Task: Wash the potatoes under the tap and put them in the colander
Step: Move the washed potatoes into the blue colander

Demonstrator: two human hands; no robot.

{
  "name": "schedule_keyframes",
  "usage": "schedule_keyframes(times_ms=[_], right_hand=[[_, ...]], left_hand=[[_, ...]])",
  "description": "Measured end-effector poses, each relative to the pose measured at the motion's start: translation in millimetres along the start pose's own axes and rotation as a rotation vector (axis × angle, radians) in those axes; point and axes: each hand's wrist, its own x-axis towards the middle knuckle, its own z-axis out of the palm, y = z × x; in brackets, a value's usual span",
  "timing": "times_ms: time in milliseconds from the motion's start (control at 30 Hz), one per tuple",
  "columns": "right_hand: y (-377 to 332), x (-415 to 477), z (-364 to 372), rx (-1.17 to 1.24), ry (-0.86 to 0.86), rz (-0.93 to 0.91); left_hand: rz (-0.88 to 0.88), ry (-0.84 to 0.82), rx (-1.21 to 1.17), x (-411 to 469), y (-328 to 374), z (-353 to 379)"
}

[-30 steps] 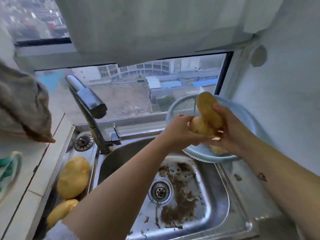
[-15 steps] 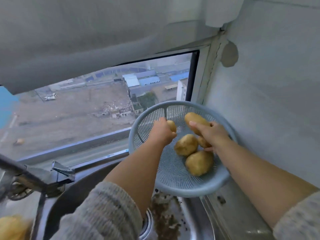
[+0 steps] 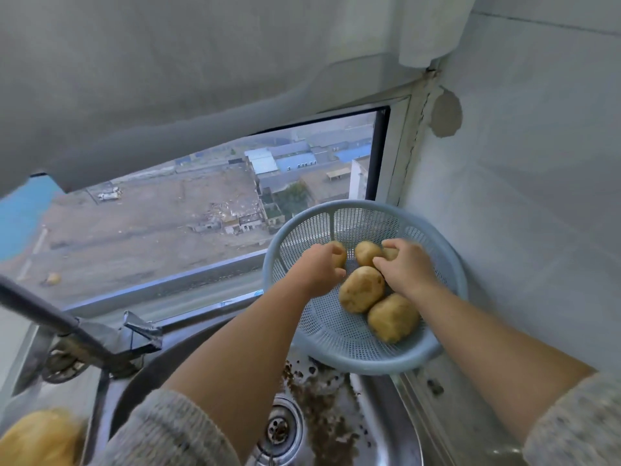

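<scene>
inside colander [image 3: 364, 364], left hand [image 3: 319, 270] and right hand [image 3: 406, 268] grip potatoes [image 3: 339, 258] (three loose).

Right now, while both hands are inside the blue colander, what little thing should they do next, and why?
Probably let go. The left hand grips a small potato and the right hand grips a second potato, both low inside the colander beside the other potatoes lying there, so opening both hands should set them down gently.
</scene>
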Motion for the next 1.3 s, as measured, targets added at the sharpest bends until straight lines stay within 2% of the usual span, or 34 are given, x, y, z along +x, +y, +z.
schedule_keyframes(times_ms=[200,367,633,867,1000,1100,1300], right_hand=[[-21.2,-39.5,-1.7,-0.041,-0.052,-0.206],[-60.2,-87.6,5.2,0.004,-0.143,-0.373],[-117.1,-181.2,67.1,-0.013,-0.421,-0.573],[-141.8,-251.8,161.9,-0.138,-0.765,-0.678],[-152.0,-278.2,199.2,-0.223,-0.897,-0.691],[-162.8,-287.0,217.2,-0.333,-0.872,-0.813],[-192.4,-276.8,244.5,-0.722,-0.629,-1.285]], left_hand=[[0.033,0.269,-0.162,-45.9,-5.5,-12.0],[0.033,0.4,-0.264,-115.5,-10.8,-23.5],[-0.216,0.54,-0.313,-250.3,-90.0,-16.3],[-0.523,0.483,-0.088,-354.3,-173.6,-4.9],[-0.687,0.318,-0.006,-388.8,-205.9,3.7],[-0.734,0.245,-0.022,-401.2,-222.6,13.1],[-0.708,0.257,0.014,-403.0,-236.5,15.5]])
